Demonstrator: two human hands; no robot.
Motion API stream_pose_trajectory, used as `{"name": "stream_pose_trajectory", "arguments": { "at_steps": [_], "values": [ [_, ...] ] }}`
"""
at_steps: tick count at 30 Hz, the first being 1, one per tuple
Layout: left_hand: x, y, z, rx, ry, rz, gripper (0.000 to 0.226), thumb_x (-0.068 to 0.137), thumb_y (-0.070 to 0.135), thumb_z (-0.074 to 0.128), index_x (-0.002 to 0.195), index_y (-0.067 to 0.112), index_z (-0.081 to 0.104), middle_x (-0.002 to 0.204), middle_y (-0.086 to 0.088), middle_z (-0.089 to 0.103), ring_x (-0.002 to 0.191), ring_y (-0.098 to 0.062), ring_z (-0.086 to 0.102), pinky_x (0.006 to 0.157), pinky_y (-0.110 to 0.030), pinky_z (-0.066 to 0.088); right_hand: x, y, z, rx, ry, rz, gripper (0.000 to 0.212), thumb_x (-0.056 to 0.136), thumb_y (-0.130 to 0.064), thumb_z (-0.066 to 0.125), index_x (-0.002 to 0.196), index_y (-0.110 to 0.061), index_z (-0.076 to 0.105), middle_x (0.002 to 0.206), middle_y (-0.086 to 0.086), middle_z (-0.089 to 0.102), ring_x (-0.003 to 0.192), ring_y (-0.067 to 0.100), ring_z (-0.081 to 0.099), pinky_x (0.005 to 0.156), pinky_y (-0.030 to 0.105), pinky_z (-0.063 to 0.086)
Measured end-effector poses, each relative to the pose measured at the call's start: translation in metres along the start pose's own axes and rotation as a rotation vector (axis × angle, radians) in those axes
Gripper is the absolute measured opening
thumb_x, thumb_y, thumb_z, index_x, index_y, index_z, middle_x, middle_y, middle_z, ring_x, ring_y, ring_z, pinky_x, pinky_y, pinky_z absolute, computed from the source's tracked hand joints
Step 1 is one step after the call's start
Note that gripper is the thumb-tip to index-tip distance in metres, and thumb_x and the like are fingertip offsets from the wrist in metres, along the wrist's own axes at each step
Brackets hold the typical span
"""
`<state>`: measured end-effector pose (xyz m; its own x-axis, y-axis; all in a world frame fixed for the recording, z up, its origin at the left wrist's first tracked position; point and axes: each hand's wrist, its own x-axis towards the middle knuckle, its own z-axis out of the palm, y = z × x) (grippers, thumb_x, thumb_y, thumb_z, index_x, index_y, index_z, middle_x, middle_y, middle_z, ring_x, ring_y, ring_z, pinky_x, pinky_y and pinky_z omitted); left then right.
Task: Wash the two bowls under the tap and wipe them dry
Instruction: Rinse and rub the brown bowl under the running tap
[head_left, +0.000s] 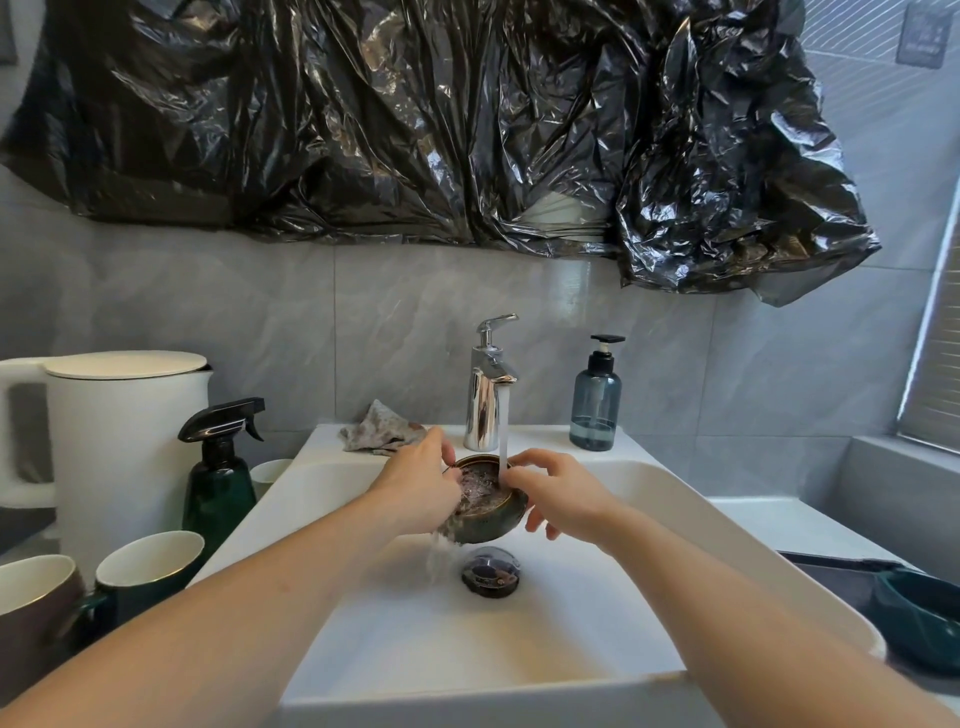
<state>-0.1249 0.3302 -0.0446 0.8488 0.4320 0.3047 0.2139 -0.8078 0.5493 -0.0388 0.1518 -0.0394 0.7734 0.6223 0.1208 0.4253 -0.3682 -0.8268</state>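
Observation:
A small dark green bowl (488, 512) with a gold rim sits under the running chrome tap (488, 384), tilted toward the left so water spills over its edge into the white sink (649, 499). My left hand (415, 488) grips the bowl's left rim, fingers reaching inside. On the right rim and outer wall, my right hand (558, 496) holds the bowl. A second dark green bowl (919, 621) lies on the counter at the far right. A crumpled grey cloth (376, 428) rests on the sink ledge left of the tap.
A blue soap pump bottle (596, 400) stands right of the tap. Left of the sink are a dark green spray bottle (221, 478), a white kettle (119, 441) and several mugs (150, 571). The black drain plug (491, 571) lies in the basin. Black plastic sheeting (441, 119) hangs above.

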Motion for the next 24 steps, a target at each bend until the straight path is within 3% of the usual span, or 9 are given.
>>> {"name": "stream_pose_trajectory", "arguments": {
  "at_steps": [3,6,11,15,18,21,24],
  "values": [
    [0.000,-0.002,0.002,-0.050,-0.059,0.021,0.017,0.105,0.017,0.050,0.115,0.029,0.057,0.100,-0.006,0.072,0.076,-0.022,0.071,0.068,-0.038,0.059,0.002,0.002,0.000,0.005,0.009,-0.018,0.021,0.096,-0.032,0.061,0.116,-0.029,0.068,0.087,0.005,0.073,0.063,0.018,0.063,0.045,0.023,0.045],
    [-0.001,-0.002,0.004,-0.103,-0.132,0.040,0.031,0.102,0.010,0.047,0.110,0.036,0.062,0.098,-0.004,0.073,0.071,-0.022,0.073,0.059,-0.036,0.060,0.003,0.004,0.000,-0.015,-0.002,-0.026,0.024,0.096,-0.030,0.058,0.114,-0.031,0.074,0.083,0.002,0.071,0.062,0.018,0.058,0.044,0.022,0.043],
    [-0.006,0.001,0.001,-0.208,-0.247,0.038,0.040,0.099,0.001,0.041,0.113,0.030,0.065,0.103,-0.009,0.072,0.069,-0.034,0.077,0.056,-0.042,0.064,0.001,0.003,0.000,-0.042,-0.010,-0.039,0.032,0.101,-0.027,0.050,0.116,-0.032,0.078,0.070,-0.007,0.064,0.063,0.016,0.051,0.042,0.018,0.040],
    [-0.007,0.001,0.001,-0.266,-0.346,-0.013,0.044,0.096,-0.003,0.035,0.116,0.027,0.060,0.111,-0.013,0.069,0.059,-0.037,0.074,0.051,-0.037,0.060,0.001,0.004,0.000,-0.045,-0.014,-0.045,0.032,0.100,-0.024,0.051,0.110,-0.033,0.080,0.063,-0.010,0.063,0.059,0.015,0.047,0.042,0.019,0.038],
    [-0.007,0.002,0.002,-0.315,-0.357,-0.057,0.041,0.097,-0.002,0.037,0.120,0.023,0.061,0.114,-0.012,0.067,0.073,-0.044,0.078,0.056,-0.042,0.064,-0.001,0.002,-0.001,-0.015,-0.021,-0.048,0.032,0.102,-0.020,0.051,0.112,-0.029,0.080,0.056,-0.016,0.063,0.050,0.007,0.048,0.041,0.017,0.036],
    [-0.007,0.005,0.000,-0.371,-0.339,-0.105,0.034,0.097,0.000,0.041,0.115,0.015,0.065,0.114,-0.022,0.068,0.082,-0.049,0.077,0.057,-0.047,0.065,-0.005,-0.001,-0.002,0.032,-0.040,-0.065,0.032,0.105,-0.015,0.049,0.117,-0.023,0.077,0.052,-0.019,0.063,0.041,-0.003,0.049,0.040,0.012,0.034],
    [-0.009,0.010,-0.001,-0.396,-0.348,-0.127,0.026,0.100,0.004,0.047,0.116,0.003,0.067,0.115,-0.029,0.067,0.095,-0.048,0.073,0.052,-0.045,0.064,-0.003,-0.002,0.001,0.041,-0.060,-0.060,0.028,0.104,-0.018,0.053,0.116,-0.020,0.079,0.063,-0.009,0.065,0.049,0.005,0.048,0.040,0.017,0.034]
  ]
}}
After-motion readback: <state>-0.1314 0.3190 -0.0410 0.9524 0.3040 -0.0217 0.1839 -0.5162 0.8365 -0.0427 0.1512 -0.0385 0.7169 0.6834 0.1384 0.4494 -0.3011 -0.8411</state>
